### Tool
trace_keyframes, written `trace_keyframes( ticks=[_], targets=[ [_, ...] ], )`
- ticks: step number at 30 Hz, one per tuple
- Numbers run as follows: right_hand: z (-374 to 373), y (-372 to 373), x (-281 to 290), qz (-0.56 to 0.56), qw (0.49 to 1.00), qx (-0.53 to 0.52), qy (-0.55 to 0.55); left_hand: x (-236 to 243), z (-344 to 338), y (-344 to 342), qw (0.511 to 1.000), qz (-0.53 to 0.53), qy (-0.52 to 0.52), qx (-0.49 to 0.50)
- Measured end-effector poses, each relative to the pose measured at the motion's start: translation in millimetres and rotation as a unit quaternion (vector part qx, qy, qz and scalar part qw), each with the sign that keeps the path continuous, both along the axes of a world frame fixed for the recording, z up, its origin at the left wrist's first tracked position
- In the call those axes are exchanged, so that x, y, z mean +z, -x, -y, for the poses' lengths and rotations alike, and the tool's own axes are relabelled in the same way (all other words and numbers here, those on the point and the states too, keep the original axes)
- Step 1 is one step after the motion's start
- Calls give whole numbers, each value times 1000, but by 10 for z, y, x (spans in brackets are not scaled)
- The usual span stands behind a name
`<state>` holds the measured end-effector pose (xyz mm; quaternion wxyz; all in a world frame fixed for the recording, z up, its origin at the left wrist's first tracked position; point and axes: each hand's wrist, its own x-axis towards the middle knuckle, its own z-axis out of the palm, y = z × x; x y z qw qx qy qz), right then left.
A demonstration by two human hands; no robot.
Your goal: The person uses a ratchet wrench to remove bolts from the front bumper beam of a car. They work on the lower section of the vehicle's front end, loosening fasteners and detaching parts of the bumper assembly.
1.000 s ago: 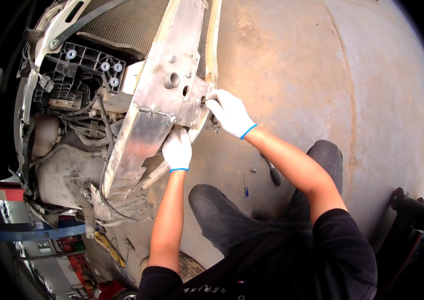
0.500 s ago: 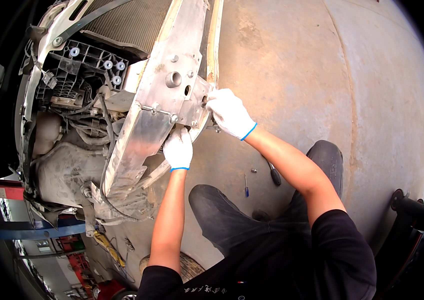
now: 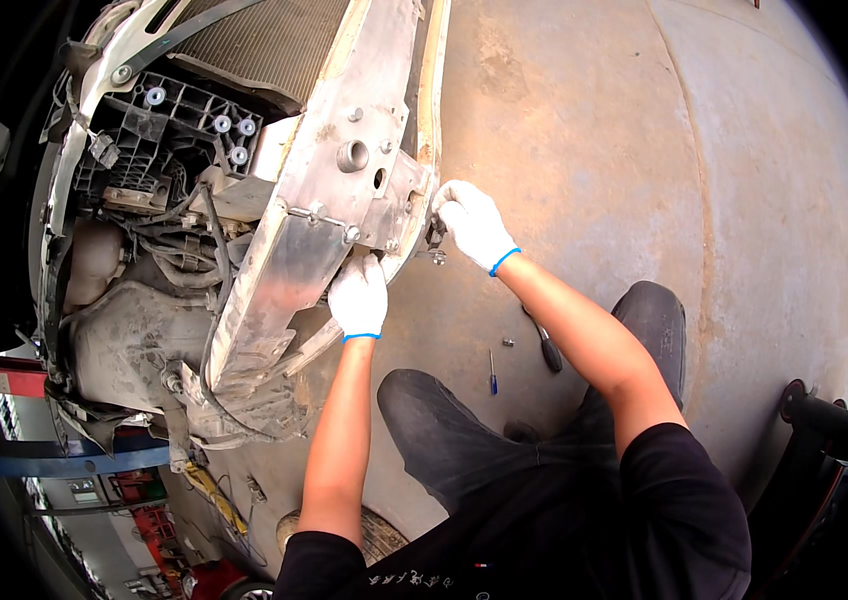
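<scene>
A bare metal bumper beam (image 3: pixel 329 190) runs along the front of a partly stripped car, with bolts and round holes in its face. My left hand (image 3: pixel 359 298), in a white glove with a blue cuff, is at the beam's lower edge. Its fingers are bent together, their tips partly hidden behind the metal. My right hand (image 3: pixel 476 226), gloved the same way, is just off the beam's right edge with its fingers pinched together. Whatever either hand holds is hidden. Beside the right fingertips, a small metal bracket with a bolt (image 3: pixel 434 257) sticks out from the beam.
On the floor by my knees lie a blue-handled screwdriver (image 3: pixel 493 376), a small metal socket (image 3: pixel 509 342) and a black-handled tool (image 3: pixel 548 347). Left of the beam are a radiator (image 3: pixel 254 45), a black plastic bracket (image 3: pixel 159 135) and hoses. A black stand (image 3: pixel 819 415) is at right.
My right hand has drawn back a little to the right, away from the hole at the beam's edge. The left hand stays at the lower edge. The view has shifted slightly.
</scene>
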<state>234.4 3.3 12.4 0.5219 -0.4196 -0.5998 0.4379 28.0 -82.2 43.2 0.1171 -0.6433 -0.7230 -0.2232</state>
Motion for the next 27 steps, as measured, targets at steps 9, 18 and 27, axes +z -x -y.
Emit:
trace_keyframes(
  ticks=[9,18,27],
  targets=[
    [-29,118,259,235,962,-4,-136,6,-7,7,1000,2,13,12],
    [-55,194,392,267,962,-2,-59,13,4,4,999,5,24,30],
    [-36,277,383,216,975,-23,-37,-10,1,7,999,9,15,27]
  ],
)
